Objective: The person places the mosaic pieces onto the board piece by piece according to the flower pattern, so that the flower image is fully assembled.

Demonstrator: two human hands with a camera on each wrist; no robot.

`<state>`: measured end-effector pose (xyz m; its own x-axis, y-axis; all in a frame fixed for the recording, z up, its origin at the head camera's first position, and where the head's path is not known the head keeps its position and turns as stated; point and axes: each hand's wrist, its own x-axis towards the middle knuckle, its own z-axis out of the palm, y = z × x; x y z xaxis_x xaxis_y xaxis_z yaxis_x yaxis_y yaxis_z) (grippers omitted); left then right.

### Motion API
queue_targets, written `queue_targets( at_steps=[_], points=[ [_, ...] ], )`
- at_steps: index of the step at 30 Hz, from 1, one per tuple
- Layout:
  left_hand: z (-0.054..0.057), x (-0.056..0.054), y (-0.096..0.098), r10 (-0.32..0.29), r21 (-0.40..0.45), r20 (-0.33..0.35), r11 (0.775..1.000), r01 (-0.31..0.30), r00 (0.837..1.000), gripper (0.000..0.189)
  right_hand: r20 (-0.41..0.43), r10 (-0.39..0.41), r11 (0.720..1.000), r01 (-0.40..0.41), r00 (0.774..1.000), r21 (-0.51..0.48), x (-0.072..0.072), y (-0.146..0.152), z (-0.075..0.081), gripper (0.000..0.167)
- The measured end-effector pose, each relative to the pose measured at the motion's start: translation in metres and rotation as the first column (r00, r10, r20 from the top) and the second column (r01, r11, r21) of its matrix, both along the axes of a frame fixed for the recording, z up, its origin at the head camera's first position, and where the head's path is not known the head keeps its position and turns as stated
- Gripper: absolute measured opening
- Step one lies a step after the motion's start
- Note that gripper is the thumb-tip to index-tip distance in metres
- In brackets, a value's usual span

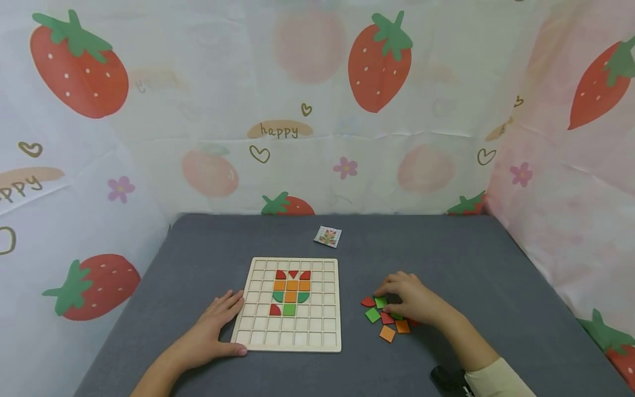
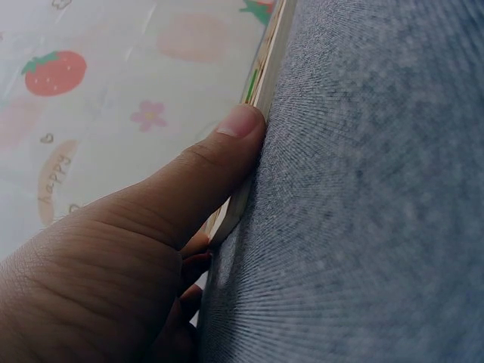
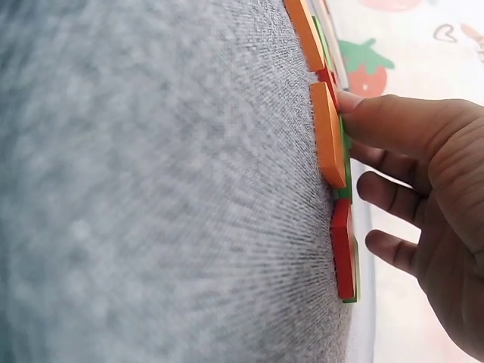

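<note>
My left hand steadies a pale wooden grid board, fingers along its left edge and thumb at the near left corner. The left wrist view shows that thumb pressed against the board's side. On the board, red, orange and green tiles form a figure, with a green square and a red quarter-round piece lowest. To the right, my right hand reaches into loose tiles, thumb and index finger pinching a green square tile. In the right wrist view, orange tiles partly hide the fingertips.
Loose pieces around the right hand include a green square, an orange square and a red piece. A small printed picture card lies beyond the board. A black object is by the right sleeve.
</note>
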<state>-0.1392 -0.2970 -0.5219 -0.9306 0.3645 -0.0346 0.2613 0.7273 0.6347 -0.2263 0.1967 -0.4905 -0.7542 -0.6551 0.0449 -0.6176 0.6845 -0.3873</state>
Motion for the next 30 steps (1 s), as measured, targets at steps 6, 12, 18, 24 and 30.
queue_targets(
  at_steps=[6,12,18,24,30],
  points=[
    [0.001,0.0,0.001,0.001,-0.003,-0.004,1.0,-0.001,1.0,0.117,-0.01,0.012,1.0,-0.012,1.0,0.014,-0.001,-0.001,0.0,0.028],
    [0.001,0.001,0.001,0.005,-0.013,-0.015,1.0,-0.005,1.0,0.118,-0.041,-0.009,0.999,0.01,0.999,0.032,-0.002,-0.001,0.003,0.026],
    [0.002,0.001,0.002,0.005,-0.017,-0.019,1.0,-0.005,1.0,0.118,-0.087,-0.05,0.999,0.048,0.995,-0.024,-0.001,-0.009,0.015,0.027],
    [0.002,0.001,0.001,0.003,-0.005,-0.026,1.0,-0.003,1.0,0.116,-0.135,-0.067,0.993,0.053,0.989,-0.102,0.001,-0.029,0.032,0.027],
    [0.002,0.002,0.001,0.0,0.013,-0.021,1.0,0.0,1.0,0.116,-0.177,-0.051,0.991,0.027,0.983,-0.134,0.001,-0.06,0.046,0.027]
  ],
)
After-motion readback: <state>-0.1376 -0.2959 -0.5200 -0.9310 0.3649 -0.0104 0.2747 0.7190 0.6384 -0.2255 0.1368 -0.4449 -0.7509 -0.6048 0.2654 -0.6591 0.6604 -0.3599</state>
